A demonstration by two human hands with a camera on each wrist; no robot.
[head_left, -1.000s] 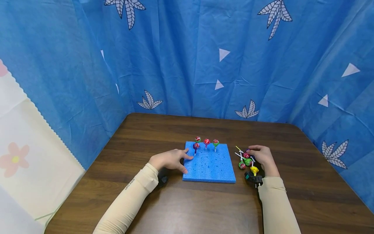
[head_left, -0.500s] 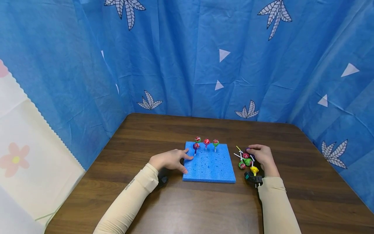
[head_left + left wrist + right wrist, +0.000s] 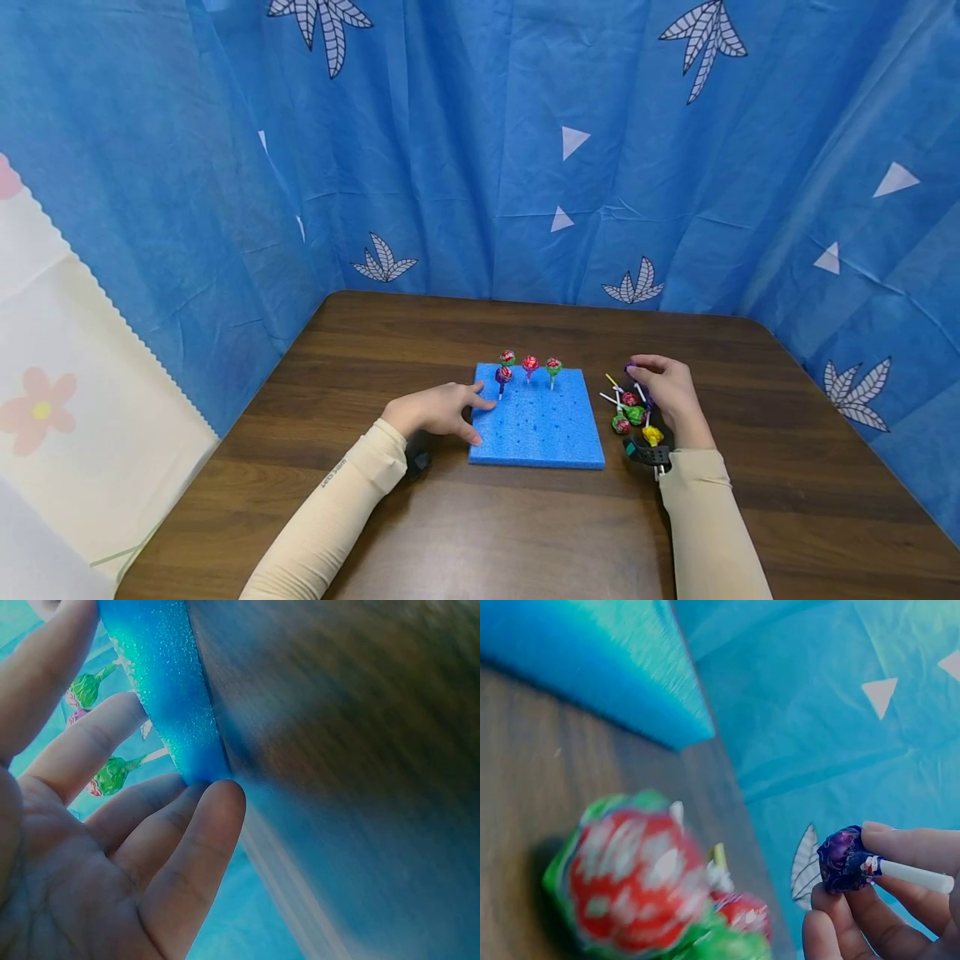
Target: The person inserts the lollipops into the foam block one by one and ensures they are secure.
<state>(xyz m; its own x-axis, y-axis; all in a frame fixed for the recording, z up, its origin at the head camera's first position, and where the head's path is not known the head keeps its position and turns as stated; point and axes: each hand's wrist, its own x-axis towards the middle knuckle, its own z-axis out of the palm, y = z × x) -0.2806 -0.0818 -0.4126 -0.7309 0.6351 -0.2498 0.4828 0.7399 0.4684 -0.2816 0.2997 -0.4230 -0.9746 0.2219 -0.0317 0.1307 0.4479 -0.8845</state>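
In the head view, a blue foam board dotted with small holes lies on the table. Standing upright along its far side are a purple lollipop, a pink one and two green ones. My left hand rests at the board's left edge, fingers spread and touching it; the left wrist view shows fingertips against the board's side. With thumb and fingers, my right hand pinches a dark purple lollipop by its wrapped head, the white stick pointing back toward the palm, above the loose lollipops.
Right of the board lies a loose pile of lollipops, among them a green one and a yellow one, partly under the right hand and wrist. The brown wooden table ends at a blue curtain behind.
My right hand has lifted the purple lollipop off the pile, moving slightly up and away from me. The left hand and the board have stayed still.
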